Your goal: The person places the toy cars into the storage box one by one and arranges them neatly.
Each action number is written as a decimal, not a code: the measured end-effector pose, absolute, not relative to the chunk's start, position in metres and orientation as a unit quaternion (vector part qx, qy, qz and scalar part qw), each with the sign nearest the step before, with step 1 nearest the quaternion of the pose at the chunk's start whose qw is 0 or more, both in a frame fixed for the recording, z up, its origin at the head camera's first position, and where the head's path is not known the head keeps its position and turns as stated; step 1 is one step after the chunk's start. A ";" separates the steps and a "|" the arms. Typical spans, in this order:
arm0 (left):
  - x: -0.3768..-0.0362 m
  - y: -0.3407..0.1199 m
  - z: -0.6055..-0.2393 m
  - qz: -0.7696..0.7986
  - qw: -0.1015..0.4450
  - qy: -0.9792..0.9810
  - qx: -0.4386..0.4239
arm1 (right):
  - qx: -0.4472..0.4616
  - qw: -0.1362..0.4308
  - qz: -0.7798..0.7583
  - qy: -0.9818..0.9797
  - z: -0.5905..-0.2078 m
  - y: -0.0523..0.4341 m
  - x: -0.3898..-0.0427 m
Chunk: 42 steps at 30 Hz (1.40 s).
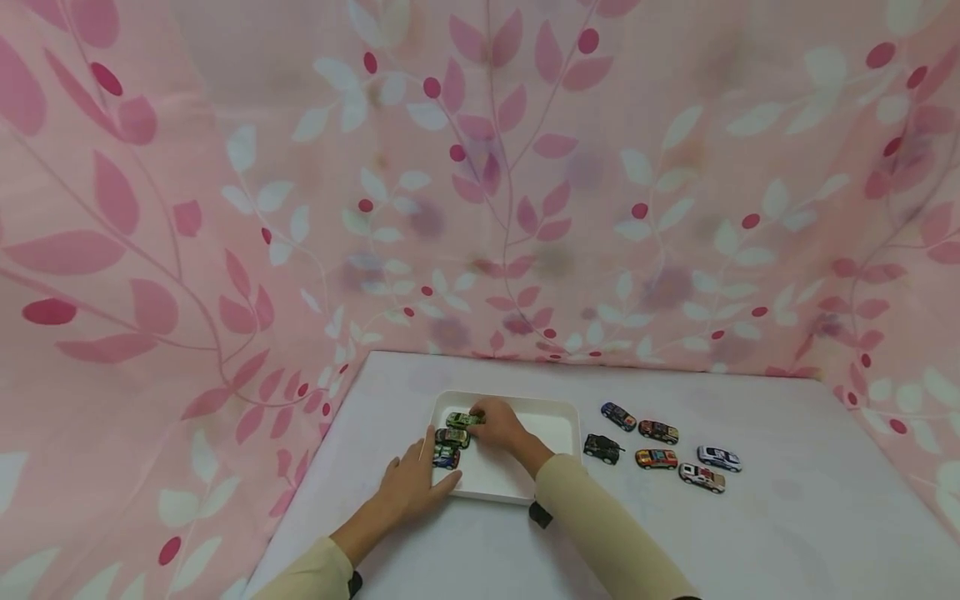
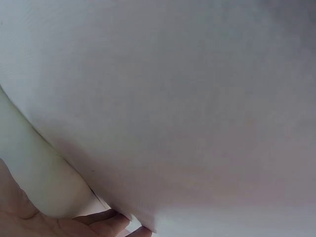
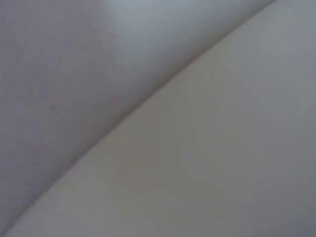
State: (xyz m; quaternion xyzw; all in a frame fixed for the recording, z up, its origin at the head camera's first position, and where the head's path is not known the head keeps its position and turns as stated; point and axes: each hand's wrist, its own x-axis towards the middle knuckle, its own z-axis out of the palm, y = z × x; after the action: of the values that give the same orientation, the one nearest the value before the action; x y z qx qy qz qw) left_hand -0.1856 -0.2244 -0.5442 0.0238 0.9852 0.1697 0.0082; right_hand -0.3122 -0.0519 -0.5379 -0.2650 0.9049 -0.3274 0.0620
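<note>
In the head view, a shallow white tray [image 1: 517,492] stands on the table with three toy cars along its left side. My right hand [image 1: 501,427] reaches into it and pinches the right end of a bright green toy car [image 1: 459,419], the farthest of the three. Just nearer lies a dark green and brown toy car [image 1: 453,437]. A blue, white and green toy car [image 1: 446,457] sits closest to the tray's front left corner. Around that corner my left hand [image 1: 408,483] spreads, fingers extended along the left rim and thumb apart at the front rim.
Right of the tray lies a black toy tank [image 1: 602,448]. Near it are a blue toy car [image 1: 618,416], a dark red one [image 1: 658,431], a red and yellow one [image 1: 656,459], a light blue one [image 1: 718,457] and a white one [image 1: 702,477]. Patterned pink cloth [image 1: 525,208] hangs behind the table.
</note>
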 end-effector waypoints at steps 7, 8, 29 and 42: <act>-0.187 -0.226 -0.545 0.172 0.001 0.985 0.021 | -0.230 0.069 -0.384 0.892 -0.544 -0.054 -0.314; -0.187 -0.226 -0.545 0.171 0.003 0.985 0.019 | -0.227 0.069 -0.392 0.889 -0.544 -0.054 -0.314; -0.190 -0.227 -0.551 0.168 0.002 0.986 0.024 | -0.212 0.083 -0.425 0.876 -0.541 -0.057 -0.310; -0.191 -0.227 -0.549 0.167 0.016 0.986 0.018 | -0.325 -0.065 -0.149 0.932 -0.518 -0.021 -0.299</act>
State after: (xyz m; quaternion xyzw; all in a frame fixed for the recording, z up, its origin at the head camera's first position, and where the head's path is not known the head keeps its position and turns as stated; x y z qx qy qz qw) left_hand -0.1914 -0.2268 -0.5492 0.0183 0.9856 0.1672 0.0160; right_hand -0.2989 -0.0214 -0.5181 -0.3249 0.9316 -0.1493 -0.0649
